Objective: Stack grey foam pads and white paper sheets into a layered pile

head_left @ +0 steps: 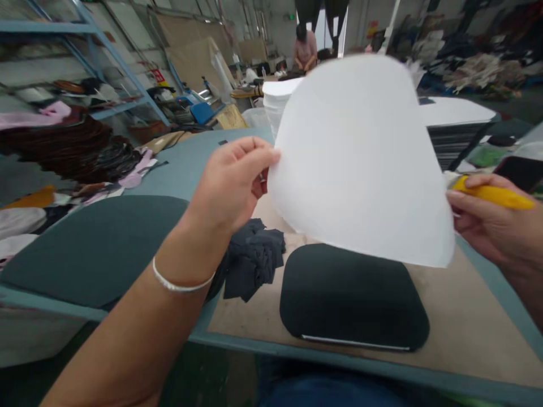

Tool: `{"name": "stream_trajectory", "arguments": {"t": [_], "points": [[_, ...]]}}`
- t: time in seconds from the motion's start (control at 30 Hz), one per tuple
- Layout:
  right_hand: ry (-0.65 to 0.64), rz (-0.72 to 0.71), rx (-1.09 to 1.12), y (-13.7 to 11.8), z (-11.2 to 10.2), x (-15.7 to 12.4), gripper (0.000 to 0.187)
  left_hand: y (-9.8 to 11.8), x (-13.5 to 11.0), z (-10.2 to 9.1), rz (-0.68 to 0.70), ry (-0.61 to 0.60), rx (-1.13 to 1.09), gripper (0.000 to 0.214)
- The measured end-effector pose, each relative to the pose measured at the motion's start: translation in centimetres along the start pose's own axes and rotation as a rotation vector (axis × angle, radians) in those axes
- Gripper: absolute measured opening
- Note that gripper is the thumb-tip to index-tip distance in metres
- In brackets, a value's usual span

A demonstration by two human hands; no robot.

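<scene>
White sheet (360, 158) with rounded corners is held up above the blue-grey table (190, 155), left hand (240, 175) pinching its left edge between thumb and fingers, while the right hand (492, 217) is wrapped around a yellow tool (496, 194) right by the sheet's other edge, though honestly I can't tell if those fingers have hold of the sheet too. Closer to the body there's a dark rounded panel (354, 299) lying flat on a tan board (470, 322), with a messy pile of dark scraps (257, 257) just left of it and a bigger dark panel (93, 249) further left
</scene>
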State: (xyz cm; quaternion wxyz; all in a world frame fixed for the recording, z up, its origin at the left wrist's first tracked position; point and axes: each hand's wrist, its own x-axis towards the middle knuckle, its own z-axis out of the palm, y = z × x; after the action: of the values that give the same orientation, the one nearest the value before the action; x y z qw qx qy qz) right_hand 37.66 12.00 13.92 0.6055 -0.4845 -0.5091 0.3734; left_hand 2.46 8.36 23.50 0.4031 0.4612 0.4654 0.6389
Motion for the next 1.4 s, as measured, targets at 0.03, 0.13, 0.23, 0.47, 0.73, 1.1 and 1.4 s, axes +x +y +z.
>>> {"name": "stream_trajectory", "arguments": {"t": [0.03, 0.13, 0.23, 0.47, 0.73, 1.1, 1.4], "points": [[0.052, 0.005, -0.015, 0.1, -0.7, -0.8, 0.038, -1.6, -0.9, -1.1, -0.005, -0.056, 0.091, 0.014], [0.057, -0.019, -0.261, 1.5, -2.4, -3.2, 0.036, -6.7, -3.7, -3.6, -0.016, -0.051, 0.319, 0.017], [-0.036, -0.028, -0.519, 4.6, -3.7, -5.5, 0.038, -11.0, -6.7, -4.8, -0.107, -0.039, 0.526, 0.019], [-0.175, -0.079, -0.767, 10.0, -5.0, -9.5, 0.035, -14.9, -12.1, -5.5, -0.273, -0.011, 0.697, 0.019], [-0.233, 0.001, -0.825, 12.1, -4.8, -11.2, 0.032, -17.9, -14.0, -6.2, -0.427, 0.002, 0.732, 0.021], [-0.266, 0.123, -0.896, 14.0, -4.7, -12.6, 0.029, -20.2, -14.1, -6.9, -0.518, -0.018, 0.803, 0.024], [-0.254, 0.144, -0.919, 13.8, -4.5, -12.5, 0.032, -20.7, -14.2, -7.2, -0.54, -0.014, 0.804, 0.025]]}}
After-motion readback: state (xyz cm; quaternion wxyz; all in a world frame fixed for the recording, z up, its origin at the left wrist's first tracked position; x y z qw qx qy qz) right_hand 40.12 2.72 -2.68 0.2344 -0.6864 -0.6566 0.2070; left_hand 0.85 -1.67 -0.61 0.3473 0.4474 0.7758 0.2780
